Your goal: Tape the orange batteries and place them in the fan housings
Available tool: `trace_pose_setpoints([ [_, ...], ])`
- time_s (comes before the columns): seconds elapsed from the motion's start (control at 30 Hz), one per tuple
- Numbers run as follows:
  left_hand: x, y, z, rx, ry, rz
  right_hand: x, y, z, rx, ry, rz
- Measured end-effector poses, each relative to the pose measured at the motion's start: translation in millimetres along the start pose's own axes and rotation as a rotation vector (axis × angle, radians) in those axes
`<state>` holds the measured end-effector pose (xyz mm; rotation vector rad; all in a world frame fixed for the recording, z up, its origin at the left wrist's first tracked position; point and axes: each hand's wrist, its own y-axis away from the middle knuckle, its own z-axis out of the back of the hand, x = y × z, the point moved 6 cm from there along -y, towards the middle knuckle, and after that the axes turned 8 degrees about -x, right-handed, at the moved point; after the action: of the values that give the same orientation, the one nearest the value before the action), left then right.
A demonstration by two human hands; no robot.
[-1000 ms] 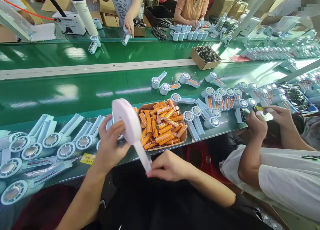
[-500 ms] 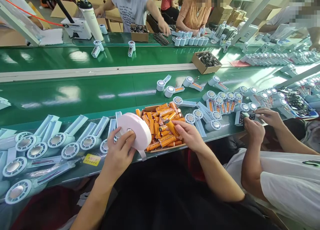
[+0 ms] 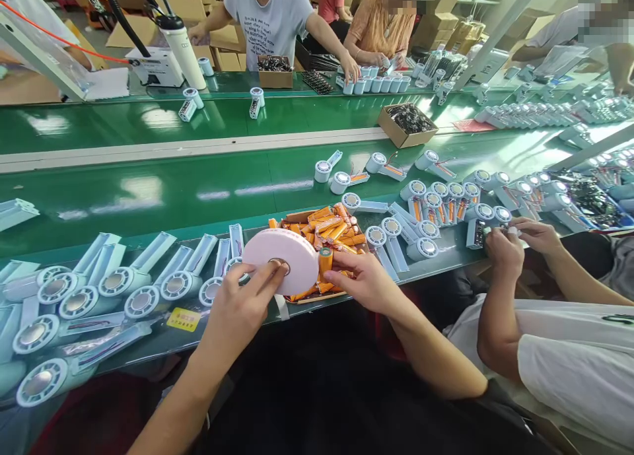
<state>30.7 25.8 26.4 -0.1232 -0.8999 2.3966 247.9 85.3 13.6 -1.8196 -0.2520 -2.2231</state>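
My left hand point(image 3: 247, 296) grips a wide white roll of tape point(image 3: 297, 253), with fingertips in its core hole. A short loose strip of tape point(image 3: 282, 308) hangs below the roll. Between the thumb and fingers of my right hand point(image 3: 364, 277) is an orange cylindrical battery point(image 3: 325, 262), held upright against the roll's right edge. Both hands are over a cardboard box point(image 3: 317, 299) heaped with orange batteries point(image 3: 337, 227), partly hidden by the roll.
Pale blue fan housings point(image 3: 143, 300) lie left of the box, beside a yellow label point(image 3: 183, 319). More housings point(image 3: 416, 191) lie to the right, where a co-worker's hands point(image 3: 505, 247) work. Beyond the green belt point(image 3: 208, 177) stands a box of black parts point(image 3: 407, 138).
The roll has turned to face me more and shifted right. My right hand has brought the battery left, upright against the roll. Across the belt, a co-worker's hand has moved right onto the housings.
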Motion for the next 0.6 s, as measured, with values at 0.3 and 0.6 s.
trace_pose_setpoints([
  [0.3,-42,-10,-7.8,-0.193,0.026,0.215,-24,-21,-4,-0.535,-0.712,-0.029],
  [0.6,10,-55,-62.0,0.195,0.494,0.140,-10,-13,147,-0.946,-0.762,0.262],
])
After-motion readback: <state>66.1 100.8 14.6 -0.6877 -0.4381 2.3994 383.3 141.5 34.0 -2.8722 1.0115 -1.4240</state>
